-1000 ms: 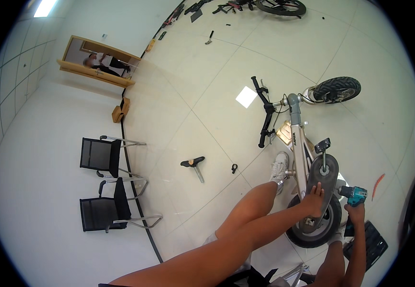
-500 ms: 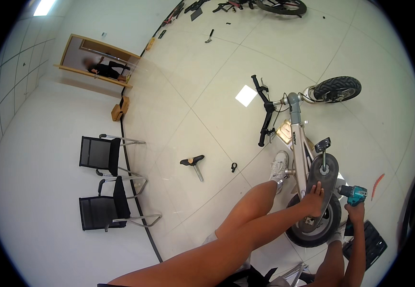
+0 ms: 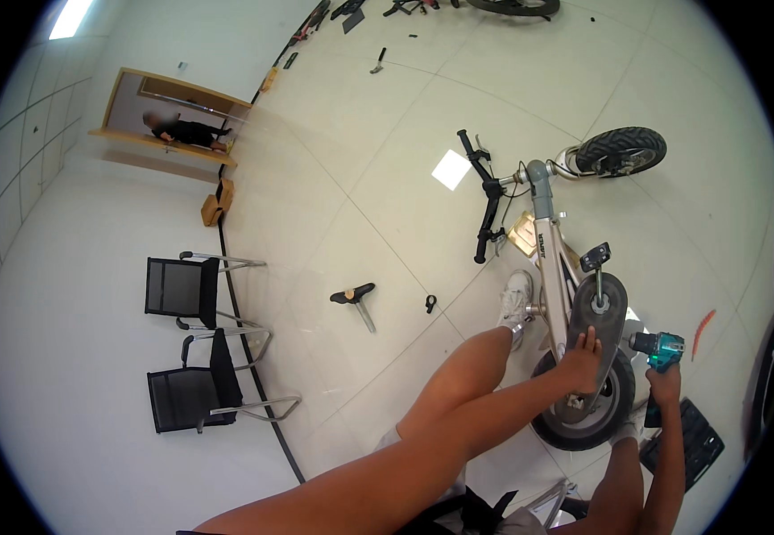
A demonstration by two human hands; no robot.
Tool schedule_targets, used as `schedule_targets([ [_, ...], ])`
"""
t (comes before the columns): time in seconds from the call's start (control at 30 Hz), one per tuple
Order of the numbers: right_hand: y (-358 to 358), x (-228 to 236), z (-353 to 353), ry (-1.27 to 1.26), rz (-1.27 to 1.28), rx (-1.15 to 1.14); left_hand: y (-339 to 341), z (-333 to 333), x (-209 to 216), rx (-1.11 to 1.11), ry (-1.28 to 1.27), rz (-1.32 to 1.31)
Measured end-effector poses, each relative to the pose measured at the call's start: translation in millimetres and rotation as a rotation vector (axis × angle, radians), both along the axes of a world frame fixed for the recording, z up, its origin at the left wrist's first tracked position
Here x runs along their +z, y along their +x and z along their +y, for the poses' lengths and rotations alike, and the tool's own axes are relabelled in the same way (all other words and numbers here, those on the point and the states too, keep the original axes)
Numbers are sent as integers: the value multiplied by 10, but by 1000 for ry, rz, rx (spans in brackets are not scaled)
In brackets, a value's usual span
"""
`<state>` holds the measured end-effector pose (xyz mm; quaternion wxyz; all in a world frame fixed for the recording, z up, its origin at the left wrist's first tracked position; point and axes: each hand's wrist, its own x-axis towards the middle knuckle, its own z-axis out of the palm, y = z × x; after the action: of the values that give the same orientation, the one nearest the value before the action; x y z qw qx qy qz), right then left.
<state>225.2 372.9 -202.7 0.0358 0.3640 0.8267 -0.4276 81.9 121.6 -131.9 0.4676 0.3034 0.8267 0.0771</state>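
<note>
A child's bicycle (image 3: pixel 554 267) with a pale metallic frame lies tipped over on its side in front of me. My left hand (image 3: pixel 582 361) rests flat on its dark grey chain guard (image 3: pixel 603 308), fingers stretched out. Above the rear wheel (image 3: pixel 619 415) the hand's heel hides part of the guard. My right hand (image 3: pixel 663 383) grips a teal and black cordless drill (image 3: pixel 665 349) by its handle. The drill's nose points left toward the guard's edge; whether its tip touches anything I cannot tell. A pedal (image 3: pixel 596 257) stands up from the crank.
A saddle on its post (image 3: pixel 356 301) and a small black clamp (image 3: pixel 430 303) lie on the tiled floor. Beside my right arm is a black tool case (image 3: pixel 686 446). Two chairs (image 3: pixel 177 287) line the left wall. A hammer (image 3: pixel 379 61) lies farther off; a person (image 3: pixel 186 131) is in the doorway.
The whole view has shifted slightly. My left hand stays on the chain guard and my right hand keeps hold of the drill, which now shows a green glow near its base.
</note>
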Motion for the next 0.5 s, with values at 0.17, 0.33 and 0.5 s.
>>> schedule_targets([
  [0.17,-21,7,-17,-22,-60,4,-8,-35,47,-10,-11,-13],
  [0.33,-3,-4,30,41,-107,8,-24,7,67,-22,-21,-27],
  [0.5,-19,6,-1,72,-100,0,36,-40,-71,-6,-24,16],
])
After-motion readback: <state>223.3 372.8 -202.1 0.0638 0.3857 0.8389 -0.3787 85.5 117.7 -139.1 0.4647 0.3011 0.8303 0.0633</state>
